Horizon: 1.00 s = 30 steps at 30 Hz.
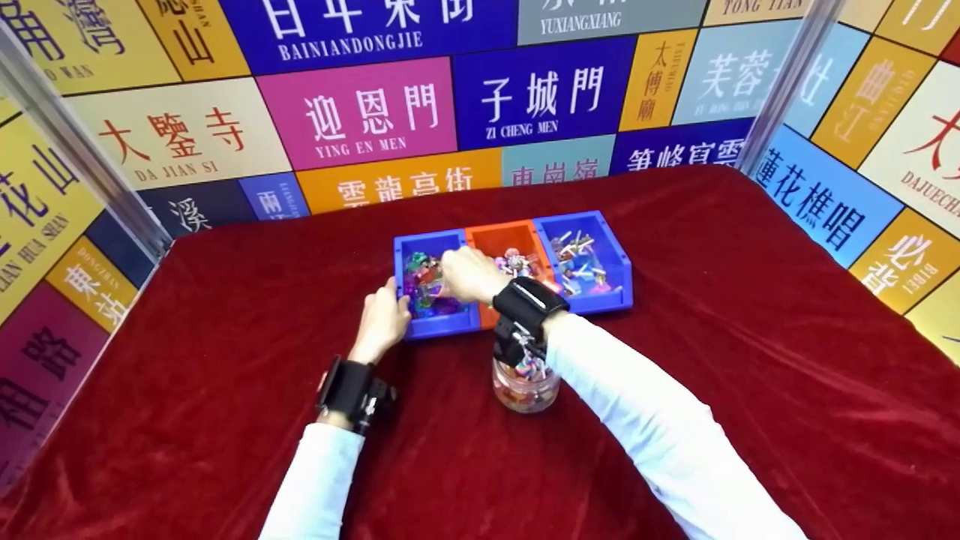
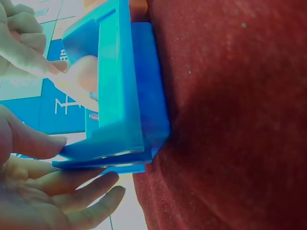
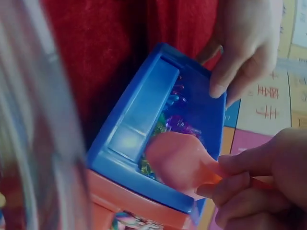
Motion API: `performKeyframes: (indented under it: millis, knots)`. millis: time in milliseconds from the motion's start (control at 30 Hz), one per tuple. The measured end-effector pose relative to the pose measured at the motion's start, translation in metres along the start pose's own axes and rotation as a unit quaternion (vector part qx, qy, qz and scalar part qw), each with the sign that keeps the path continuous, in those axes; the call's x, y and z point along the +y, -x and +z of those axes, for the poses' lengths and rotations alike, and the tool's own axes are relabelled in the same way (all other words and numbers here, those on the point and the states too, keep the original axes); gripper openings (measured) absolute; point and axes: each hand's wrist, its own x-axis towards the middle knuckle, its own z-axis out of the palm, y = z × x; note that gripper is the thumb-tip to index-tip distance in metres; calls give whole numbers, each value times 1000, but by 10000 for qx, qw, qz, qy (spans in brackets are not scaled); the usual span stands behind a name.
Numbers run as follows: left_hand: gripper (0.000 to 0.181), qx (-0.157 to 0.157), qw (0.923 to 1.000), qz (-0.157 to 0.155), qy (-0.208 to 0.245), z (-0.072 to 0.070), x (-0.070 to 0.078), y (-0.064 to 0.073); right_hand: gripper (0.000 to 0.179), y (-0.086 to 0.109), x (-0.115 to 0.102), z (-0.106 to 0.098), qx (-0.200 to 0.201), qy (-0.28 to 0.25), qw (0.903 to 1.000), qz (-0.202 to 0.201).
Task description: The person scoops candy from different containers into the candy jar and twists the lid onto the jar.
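Note:
My left hand [image 1: 384, 319] pinches the left wall of a blue bin [image 1: 439, 328], thumb on one side and fingers on the other. Shiny translucent coloured pieces [image 1: 421, 289] lie in that bin. My right hand [image 1: 472, 276] is over the same bin, gripping the handle of a pinkish-orange scoop [image 3: 175, 160]. The scoop's bowl is down among the pieces and hides some of them; in the head view the hand mostly covers it. Below my right wrist stands a clear jar [image 1: 525, 397] holding colourful swirled pieces, partly hidden by the wrist camera.
Joined to the blue bin are an orange bin [image 1: 499, 234] with small lollipop-like pieces and another blue bin [image 1: 621, 289] with white-sticked pieces. Dark red cloth [image 1: 225, 360] covers the table. Panels with coloured signs [image 1: 360, 112] stand behind and at both sides.

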Motion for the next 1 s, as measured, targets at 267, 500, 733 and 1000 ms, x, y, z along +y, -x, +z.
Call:
performKeyframes:
  millis: [267, 500, 733, 1000]
  knots:
    - [26, 68, 10000, 42, -24, -1, 3, -1, 21, -5, 8, 4, 13, -42, 9995, -311]
    - [25, -33, 10000, -46, -74, 0, 1, -1, 20, -6, 19, 7, -209, -282, 9974, -622]
    - [26, -32, 10000, 6, -47, 0, 0, -1, 21, -5, 36, 2, -548, -1161, 9897, -642]
    - [24, -88, 9999, -87, 58, 1, 0, -1, 28, 2, 51, 4, -525, -2012, 9757, -695]
